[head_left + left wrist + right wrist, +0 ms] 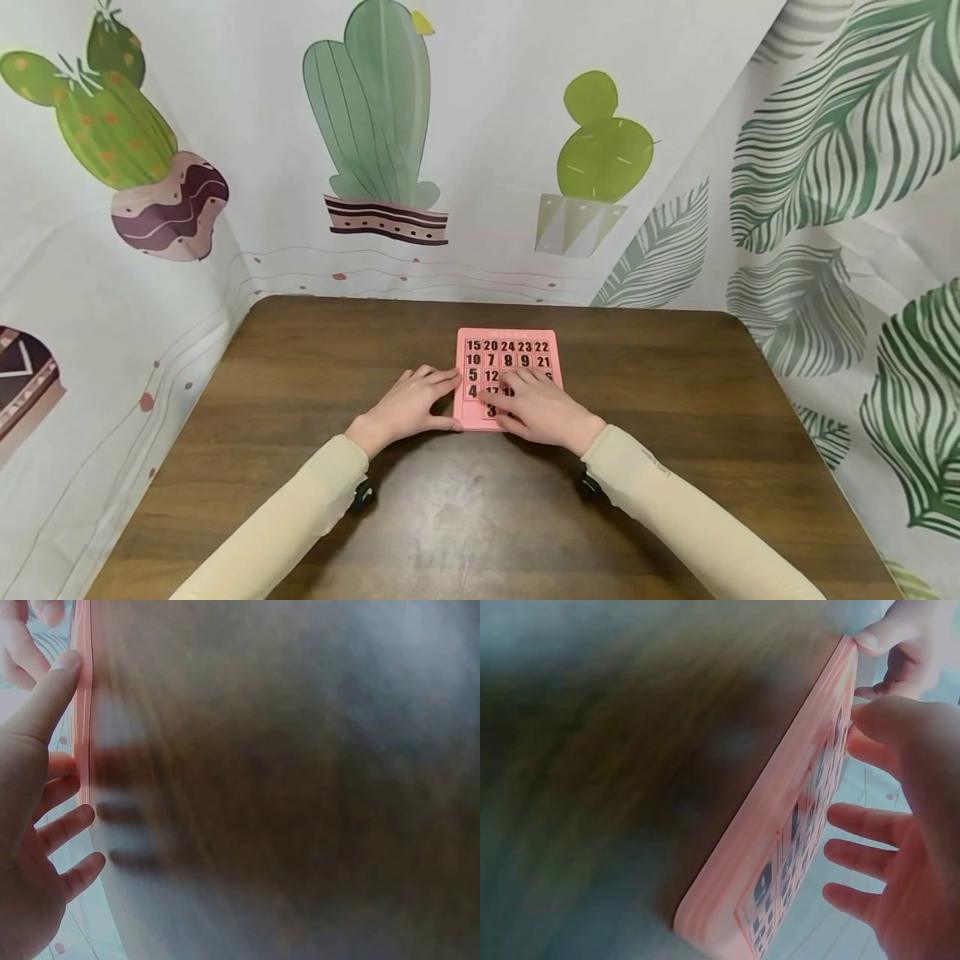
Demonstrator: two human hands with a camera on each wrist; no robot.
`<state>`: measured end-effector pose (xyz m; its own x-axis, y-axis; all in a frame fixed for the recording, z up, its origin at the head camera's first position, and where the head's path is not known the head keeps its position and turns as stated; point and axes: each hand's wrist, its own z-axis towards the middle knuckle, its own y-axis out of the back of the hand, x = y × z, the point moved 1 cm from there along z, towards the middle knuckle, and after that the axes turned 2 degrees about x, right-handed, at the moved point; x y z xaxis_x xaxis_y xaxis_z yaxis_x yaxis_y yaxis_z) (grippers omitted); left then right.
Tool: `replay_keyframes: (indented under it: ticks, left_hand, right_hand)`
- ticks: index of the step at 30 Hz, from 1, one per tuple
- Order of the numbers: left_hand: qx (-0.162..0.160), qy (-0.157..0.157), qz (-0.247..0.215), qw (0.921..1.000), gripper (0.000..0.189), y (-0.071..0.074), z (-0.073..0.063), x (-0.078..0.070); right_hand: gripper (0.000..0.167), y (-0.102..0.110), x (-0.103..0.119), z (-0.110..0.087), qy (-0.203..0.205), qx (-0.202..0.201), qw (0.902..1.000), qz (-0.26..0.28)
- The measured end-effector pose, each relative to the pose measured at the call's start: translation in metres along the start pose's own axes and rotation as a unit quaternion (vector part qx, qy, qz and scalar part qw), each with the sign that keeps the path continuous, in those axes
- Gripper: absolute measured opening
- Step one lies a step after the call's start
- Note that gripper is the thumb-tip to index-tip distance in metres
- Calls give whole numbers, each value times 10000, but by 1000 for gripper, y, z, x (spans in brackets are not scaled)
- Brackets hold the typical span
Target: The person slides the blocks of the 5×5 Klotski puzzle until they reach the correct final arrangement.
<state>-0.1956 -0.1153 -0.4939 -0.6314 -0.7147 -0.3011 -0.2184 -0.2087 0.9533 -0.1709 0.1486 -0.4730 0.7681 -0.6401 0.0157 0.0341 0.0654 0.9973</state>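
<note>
A pink sliding number puzzle (508,353) lies flat on the table, its pale tiles marked with black numbers. Bare pink base shows at its near left corner, beside tile 3. My left hand (411,403) braces the puzzle's left side, the thumb by the near corner and the fingertips farther up the edge. Spread over the lower right tiles is my right hand (546,410), covering several numbers, with its index finger reaching left by tile 17. In the right wrist view, the thumb and index finger are close to the puzzle (735,859) while the other fingers extend above it.
The brown wooden table (337,350) has rounded far corners. Behind it hangs a white cloth (487,167) printed with cacti and leaves. Dark devices are strapped under both wrists, at the cuffs of the pale sleeves (292,517).
</note>
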Motion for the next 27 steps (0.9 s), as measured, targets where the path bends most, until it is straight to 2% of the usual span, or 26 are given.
replay_keyframes:
  ticks: [6,12,20,27]
  left_hand:
    - [-40,-15,40,10000,87,-1,0,1]
    - [-46,-47,45,10000,87,0,0,1]
    - [-62,-37,68,10000,85,2,1,1]
    - [-69,-59,-3,10000,85,1,0,0]
  right_hand:
    - [34,1,4,-17,207,-384,9984,-362]
    - [36,1,7,-27,263,-358,9974,-570]
    - [38,-1,14,-18,216,-367,9974,-577]
    - [40,-2,23,-8,185,-157,9984,-504]
